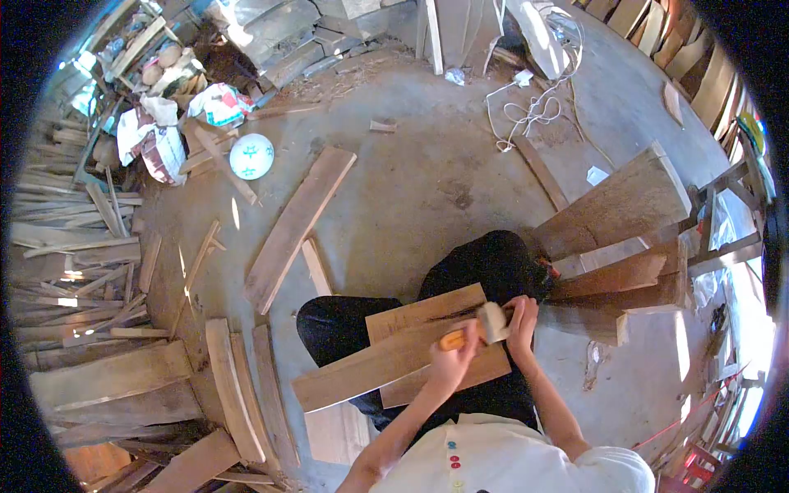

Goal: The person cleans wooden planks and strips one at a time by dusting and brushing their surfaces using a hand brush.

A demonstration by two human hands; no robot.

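Several wooden boards (370,361) lie across my lap, one on top of the others at a slant. My left hand (456,355) is closed around the orange handle of a tool with a pale, wide head (492,323). The arm holding it comes from the lower left of the view. Near the right end of the boards, my right hand (522,322) has its fingers bent beside the tool's head. What those fingers touch is too small to make out.
A long plank (300,230) lies on the floor ahead. Stacked planks (616,205) stand close on the right, wood piles (82,214) on the left. A white ball-like object (251,156) and a coiled white cable (530,115) lie farther off.
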